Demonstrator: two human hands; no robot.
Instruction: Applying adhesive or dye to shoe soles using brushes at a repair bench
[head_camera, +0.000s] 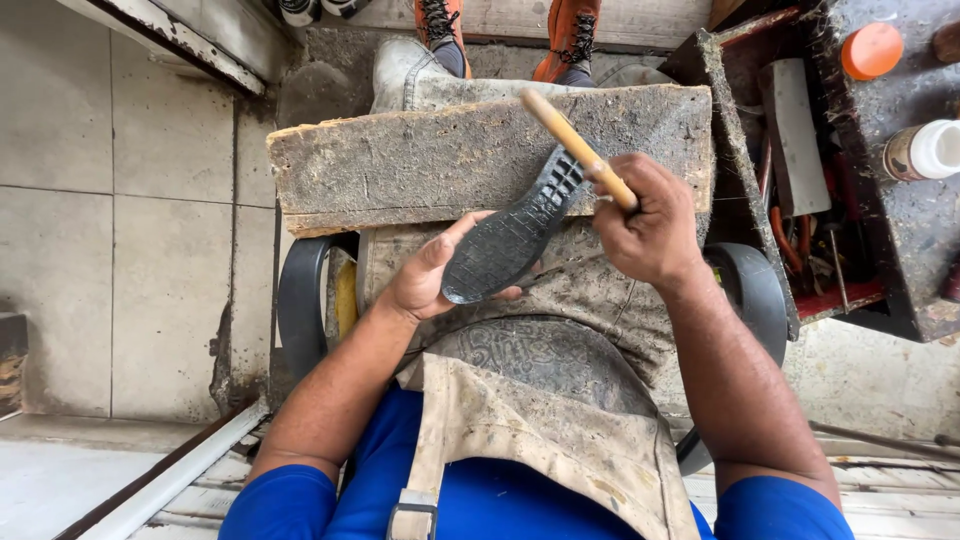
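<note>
A: Where is the shoe sole (510, 235) now?

B: It lies tread up, its heel end on the wooden board (420, 160) across the person's lap, its toe end cradled in the left hand (430, 275). This hand is open under the sole, fingers curled at its edge.

A: And the right hand (650, 225)?

B: It is clenched around a wooden handle (575, 145), which touches the sole near the heel. The working end is hidden, so the kind of tool cannot be told.

A: How should the person do this well?

B: Probably he should keep the heel pressed flat on the board, support the toe firmly, and keep the left fingers away from the tool's path.
</note>
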